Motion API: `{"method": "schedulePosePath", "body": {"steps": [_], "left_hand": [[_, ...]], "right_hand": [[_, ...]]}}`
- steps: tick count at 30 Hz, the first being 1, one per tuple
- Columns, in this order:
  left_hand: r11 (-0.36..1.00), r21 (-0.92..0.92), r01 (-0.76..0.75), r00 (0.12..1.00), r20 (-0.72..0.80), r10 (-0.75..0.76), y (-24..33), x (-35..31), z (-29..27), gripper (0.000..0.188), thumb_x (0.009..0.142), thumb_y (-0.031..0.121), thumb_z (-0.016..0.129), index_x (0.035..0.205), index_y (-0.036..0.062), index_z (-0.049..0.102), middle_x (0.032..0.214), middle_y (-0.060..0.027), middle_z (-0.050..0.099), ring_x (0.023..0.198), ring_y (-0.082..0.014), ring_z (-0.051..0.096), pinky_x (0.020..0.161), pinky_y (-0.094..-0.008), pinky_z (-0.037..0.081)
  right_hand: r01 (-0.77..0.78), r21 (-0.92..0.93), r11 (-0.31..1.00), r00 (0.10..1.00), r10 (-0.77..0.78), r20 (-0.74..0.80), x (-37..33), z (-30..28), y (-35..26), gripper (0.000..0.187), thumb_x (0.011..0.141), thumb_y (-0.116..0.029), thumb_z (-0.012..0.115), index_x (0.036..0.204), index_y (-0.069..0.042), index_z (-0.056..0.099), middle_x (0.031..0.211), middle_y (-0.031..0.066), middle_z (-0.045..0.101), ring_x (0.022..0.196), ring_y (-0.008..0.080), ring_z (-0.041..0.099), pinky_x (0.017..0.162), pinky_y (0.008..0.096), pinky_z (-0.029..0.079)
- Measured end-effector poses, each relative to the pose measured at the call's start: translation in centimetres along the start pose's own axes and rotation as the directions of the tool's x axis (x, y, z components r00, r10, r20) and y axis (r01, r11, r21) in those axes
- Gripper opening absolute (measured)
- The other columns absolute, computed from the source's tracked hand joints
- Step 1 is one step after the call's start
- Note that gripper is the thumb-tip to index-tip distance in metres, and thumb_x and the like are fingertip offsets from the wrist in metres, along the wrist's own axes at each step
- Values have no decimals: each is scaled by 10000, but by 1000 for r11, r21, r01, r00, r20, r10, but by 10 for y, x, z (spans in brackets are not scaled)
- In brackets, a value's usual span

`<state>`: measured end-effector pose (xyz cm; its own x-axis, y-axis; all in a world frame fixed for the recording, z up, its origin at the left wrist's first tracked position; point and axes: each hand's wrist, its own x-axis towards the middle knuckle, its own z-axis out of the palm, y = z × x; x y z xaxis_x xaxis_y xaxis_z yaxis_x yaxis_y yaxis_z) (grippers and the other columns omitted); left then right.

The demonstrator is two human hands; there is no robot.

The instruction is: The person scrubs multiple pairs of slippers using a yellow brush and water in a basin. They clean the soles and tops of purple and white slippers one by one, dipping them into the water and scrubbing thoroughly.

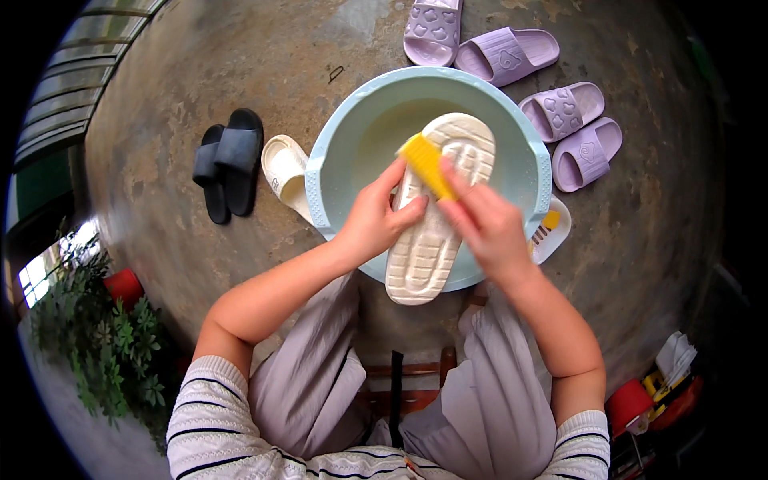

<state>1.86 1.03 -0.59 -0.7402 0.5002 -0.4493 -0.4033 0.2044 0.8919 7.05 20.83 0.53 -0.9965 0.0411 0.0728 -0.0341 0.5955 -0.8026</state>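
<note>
A cream slipper [428,256] is held over the light blue basin [316,172], its grooved sole turned up. My left hand [376,214] grips the slipper by its left edge, around the middle. In my right hand [488,224] is a yellow scrub brush [426,164], which lies slantwise across the upper part of the sole. The brush's far end reaches the slipper's left edge. Cloudy water [380,144] shows inside the basin.
Another cream slipper [284,168] leans by the basin's left side, beside dark slippers [238,152]. Several lilac slippers [512,56] lie around the far right. A white dish [552,236] with something yellow sits at the basin's right. A leafy plant [120,344] stands left.
</note>
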Motion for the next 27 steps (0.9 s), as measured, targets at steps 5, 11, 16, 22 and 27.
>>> {"method": "schedulePosePath", "body": {"steps": [5,11,16,22,27], "left_hand": [[994,-34,-103,994,-24,102,-4,7,-4,675,947,106,644,1541,21,334,1325,-108,606,1167,-153,600,993,-305,483],[971,-221,-88,996,-40,81,9,16,-27,556,1005,54,550,1526,14,359,1347,-75,592,1188,-122,574,1020,-287,464],[945,-327,6,1000,15,-1,15,6,-22,483,1018,87,536,1484,20,425,1346,-82,601,1178,-130,593,1011,-302,484],[927,-372,49,999,32,-40,6,8,-23,473,1015,103,547,1471,27,446,1321,-67,618,1148,-124,609,989,-296,499],[908,-418,30,999,3,-32,2,8,-24,498,1014,109,550,1490,30,426,1334,-63,611,1159,-120,601,999,-294,492]], "right_hand": [[-70,23,997,988,73,-137,15,-2,33,583,913,-164,721,1465,-226,543,693,93,521,590,263,557,585,396,485],[-4,19,1000,998,3,62,-37,8,1,575,921,-133,710,1467,-187,536,716,106,560,597,257,558,580,386,481],[-233,96,968,966,242,-93,-1,-10,20,580,915,-162,726,1465,-193,543,731,113,578,629,255,580,625,385,498],[-74,-32,997,997,73,-17,-29,-2,6,581,921,-176,723,1470,-197,535,757,122,608,656,255,608,627,381,502],[-100,-6,995,993,101,67,-26,-1,0,592,925,-174,717,1482,-200,519,728,110,598,649,257,605,611,390,497]]}}
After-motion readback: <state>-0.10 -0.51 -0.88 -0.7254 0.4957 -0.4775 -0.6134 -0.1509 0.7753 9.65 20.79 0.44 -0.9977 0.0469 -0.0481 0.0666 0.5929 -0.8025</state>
